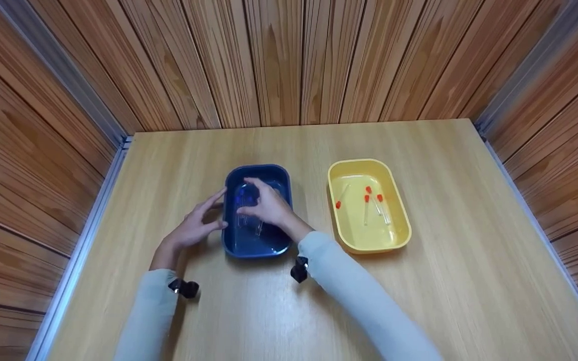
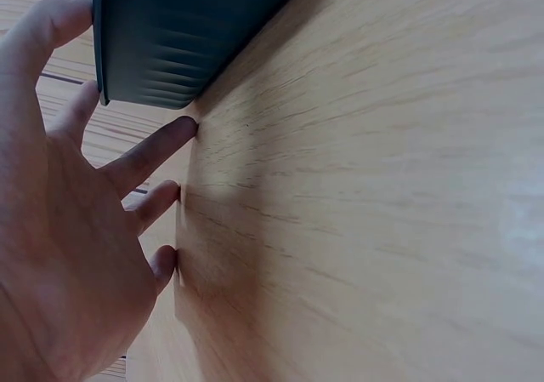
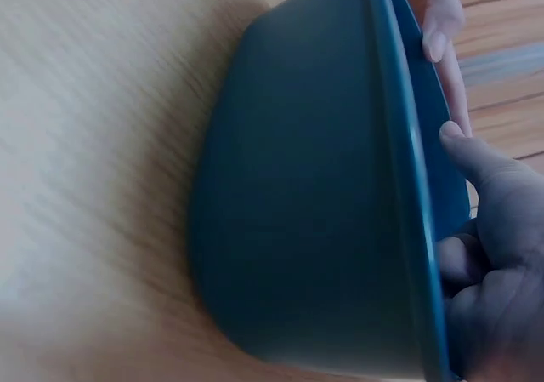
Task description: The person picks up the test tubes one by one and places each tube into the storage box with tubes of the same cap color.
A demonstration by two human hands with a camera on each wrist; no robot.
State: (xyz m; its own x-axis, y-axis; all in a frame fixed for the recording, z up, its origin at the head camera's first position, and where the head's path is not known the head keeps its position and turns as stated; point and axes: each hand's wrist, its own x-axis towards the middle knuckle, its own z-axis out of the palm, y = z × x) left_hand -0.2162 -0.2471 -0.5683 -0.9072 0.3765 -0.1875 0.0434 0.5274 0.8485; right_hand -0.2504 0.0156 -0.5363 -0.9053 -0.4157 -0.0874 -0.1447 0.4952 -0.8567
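Note:
A dark blue tray (image 1: 256, 250) stands left of centre on the table. Inside it lie several small clear tubes (image 1: 259, 228) with a blue patch near their tops, partly hidden by my right hand (image 1: 269, 203). That hand reaches over the right rim into the tray, thumb and index finger spread apart, nothing visible between them; the tray wall covers its lower fingers in the right wrist view. My left hand (image 1: 196, 225) is at the left side, thumb and index fingertips at the rim. In the left wrist view its other fingers (image 2: 153, 152) spread down toward the table.
A yellow tray (image 1: 374, 245) stands to the right, holding several clear tubes with red caps (image 1: 367, 199). Wood-panelled walls (image 1: 279, 65) enclose the table (image 1: 249, 321) at the back and both sides. A dark wrist camera (image 1: 184, 288) sits on each sleeve.

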